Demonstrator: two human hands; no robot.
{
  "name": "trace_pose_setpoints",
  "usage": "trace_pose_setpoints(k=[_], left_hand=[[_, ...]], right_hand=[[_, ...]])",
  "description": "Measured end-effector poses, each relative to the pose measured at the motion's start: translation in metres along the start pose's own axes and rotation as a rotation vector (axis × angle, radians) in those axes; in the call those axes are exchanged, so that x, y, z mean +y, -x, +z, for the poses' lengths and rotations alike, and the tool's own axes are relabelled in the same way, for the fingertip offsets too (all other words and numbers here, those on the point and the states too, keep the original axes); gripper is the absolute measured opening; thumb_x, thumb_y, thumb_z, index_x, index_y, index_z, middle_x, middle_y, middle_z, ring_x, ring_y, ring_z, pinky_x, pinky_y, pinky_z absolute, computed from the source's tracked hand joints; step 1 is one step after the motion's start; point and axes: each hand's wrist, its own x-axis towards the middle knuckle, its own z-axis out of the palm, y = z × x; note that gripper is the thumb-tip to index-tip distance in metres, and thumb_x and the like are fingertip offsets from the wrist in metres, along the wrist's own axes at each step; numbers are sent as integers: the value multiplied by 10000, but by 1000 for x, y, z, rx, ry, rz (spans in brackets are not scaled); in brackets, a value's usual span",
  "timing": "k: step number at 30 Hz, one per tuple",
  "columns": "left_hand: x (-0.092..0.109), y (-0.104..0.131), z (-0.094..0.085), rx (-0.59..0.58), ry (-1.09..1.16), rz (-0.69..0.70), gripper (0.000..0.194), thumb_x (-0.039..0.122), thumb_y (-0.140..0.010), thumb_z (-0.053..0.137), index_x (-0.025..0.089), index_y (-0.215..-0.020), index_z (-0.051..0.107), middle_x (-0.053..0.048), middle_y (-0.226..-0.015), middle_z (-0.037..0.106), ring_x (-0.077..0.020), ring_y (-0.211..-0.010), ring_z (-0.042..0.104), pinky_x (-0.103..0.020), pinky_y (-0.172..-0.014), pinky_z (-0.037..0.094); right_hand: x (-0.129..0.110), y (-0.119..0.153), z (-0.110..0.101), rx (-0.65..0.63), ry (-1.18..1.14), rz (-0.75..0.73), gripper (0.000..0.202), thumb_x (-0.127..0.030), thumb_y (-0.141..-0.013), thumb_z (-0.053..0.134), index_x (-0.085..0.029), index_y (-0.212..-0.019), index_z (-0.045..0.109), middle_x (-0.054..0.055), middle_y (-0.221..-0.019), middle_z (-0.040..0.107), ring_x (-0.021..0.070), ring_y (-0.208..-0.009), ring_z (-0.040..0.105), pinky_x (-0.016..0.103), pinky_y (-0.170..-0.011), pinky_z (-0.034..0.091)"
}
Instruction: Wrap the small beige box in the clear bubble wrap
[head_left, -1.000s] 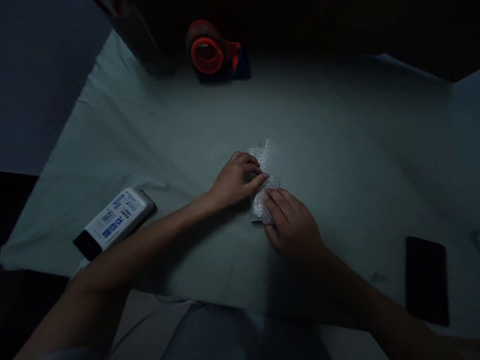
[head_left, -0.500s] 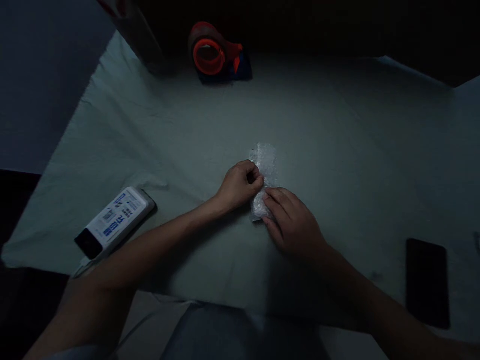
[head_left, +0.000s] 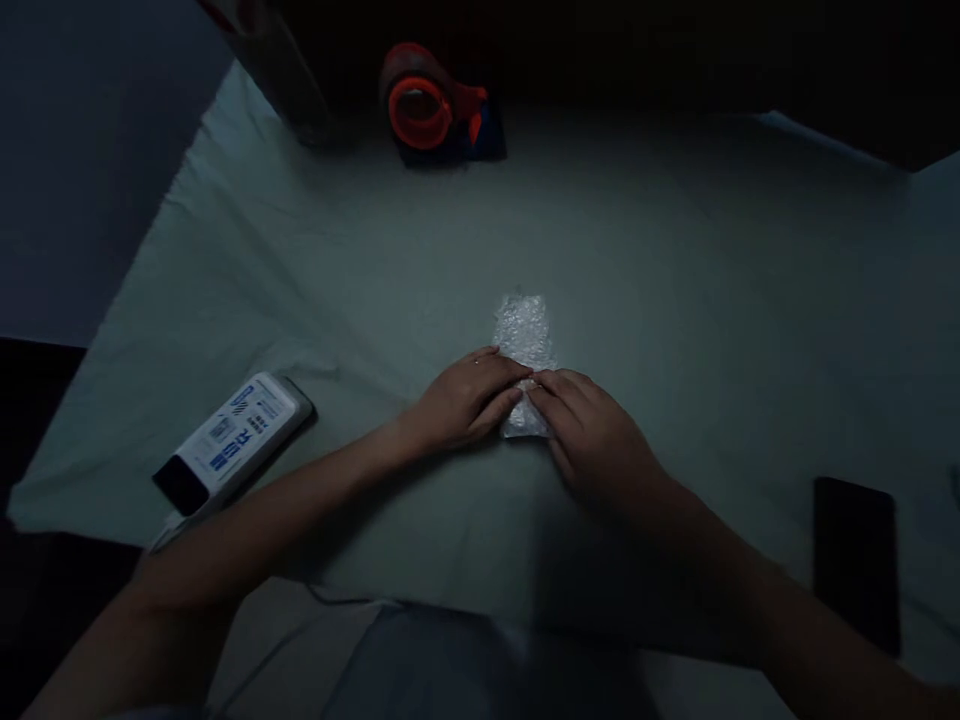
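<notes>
A strip of clear bubble wrap [head_left: 523, 325] lies upright in the picture on the pale green cloth, its near part bunched or folded under the fingers. From the left, my left hand [head_left: 474, 398] rests across its middle, fingers stretched out and pressing on the wrap. My right hand [head_left: 596, 430] lies over its right edge with fingers extended, the fingertips meeting those of the left hand. Whether anything is inside the wrap cannot be made out.
A red-orange tape dispenser [head_left: 421, 112] stands at the back. To the left lies a white power bank [head_left: 238, 435] with a cable. A dark phone [head_left: 856, 562] is at the right. Large dark objects line the table's far edge.
My left hand has gone from a pinch at the wrap to lying flatter across it, fingers stretched. The wrap's far part looks flatter and straighter. My right hand has barely moved.
</notes>
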Motion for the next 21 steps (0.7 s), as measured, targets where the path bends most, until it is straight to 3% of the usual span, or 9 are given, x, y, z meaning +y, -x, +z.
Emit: trace_pose_setpoints(k=[4,8,13,16,18,21], left_hand=[[-11,-1,2,0,54,-34,344,275,-956,370,138,-1206,563,-98,-1160,658,-195,-1119,581,-403,-1072,383],[-24,-12,-1,13,27,-35,354,287,-960,354,146,-1155,613,-88,-1072,679,-238,-1257,447,-414,-1054,385],[-24,-18,-9,76,29,-24,356,328,-955,344,143,-1138,586,-127,-1134,612,-231,-1146,508,-425,-1021,398],[-18,-16,-10,69,96,52,397,410,-880,499,158,-1188,510,-136,-1160,591,-238,-1120,530,-413,-987,428],[-16,-14,-9,32,117,46,465,418,-825,587,178,-1208,473,-127,-1162,592,-234,-1095,554,-388,-944,461],[-17,-11,-5,41,100,-13,454,389,-814,614,188,-1198,477,-118,-1154,606,-221,-1059,583,-366,-905,481]], right_hand=[[12,-15,-11,-110,-126,2,368,-131,-845,475,-63,-1199,550,171,-1209,610,270,-1131,539,447,-977,452],[25,-33,-17,-193,-247,56,316,-182,-863,474,-138,-1166,550,121,-1157,619,255,-1078,549,433,-936,463],[38,-52,-12,-241,-243,124,180,-222,-878,431,-160,-933,591,101,-1001,575,239,-961,516,406,-867,465],[45,-60,-7,-269,-251,120,180,-219,-864,407,-165,-855,578,88,-904,551,226,-879,507,400,-804,473],[46,-60,-4,-269,-264,104,200,-191,-853,387,-158,-882,582,91,-897,560,225,-866,514,403,-801,473],[44,-51,-1,-143,-288,112,286,-221,-872,412,-134,-1107,549,123,-1023,593,248,-957,537,430,-856,470]])
